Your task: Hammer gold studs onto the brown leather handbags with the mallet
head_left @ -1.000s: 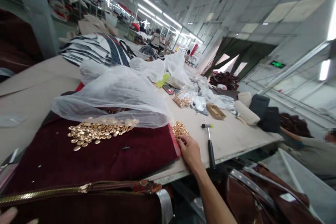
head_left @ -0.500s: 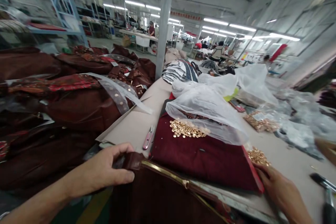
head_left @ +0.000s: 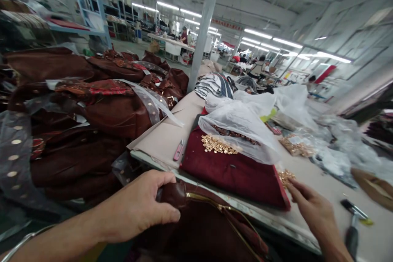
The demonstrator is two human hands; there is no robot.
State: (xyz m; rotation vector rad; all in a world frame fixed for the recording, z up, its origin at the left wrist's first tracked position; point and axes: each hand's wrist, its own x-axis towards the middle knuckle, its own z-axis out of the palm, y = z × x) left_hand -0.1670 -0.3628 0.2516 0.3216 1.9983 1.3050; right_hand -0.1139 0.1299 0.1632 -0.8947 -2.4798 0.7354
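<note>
My left hand [head_left: 139, 206] is closed on the end of a dark brown leather piece [head_left: 208, 225] with a gold zipper, which hangs over the near table edge. My right hand [head_left: 313, 211] lies on the table with its fingers stretched toward a small heap of gold studs [head_left: 285, 177], beside the corner of a maroon cloth pad [head_left: 236, 172]. More gold studs [head_left: 218, 145] lie on that pad, partly under a clear plastic bag [head_left: 242, 125].
A hammer [head_left: 353, 225] lies right of my right hand. Pink snips [head_left: 178, 150] rest on the table [head_left: 166, 139]. Brown leather garments [head_left: 80, 114] are piled at the left. Plastic bags and packets of studs [head_left: 294, 145] cover the far table. People work in the background.
The view has swung left from the table's right end to the garment pile. My left hand has come into view and gripped the zippered leather piece. My right hand stays by the studs.
</note>
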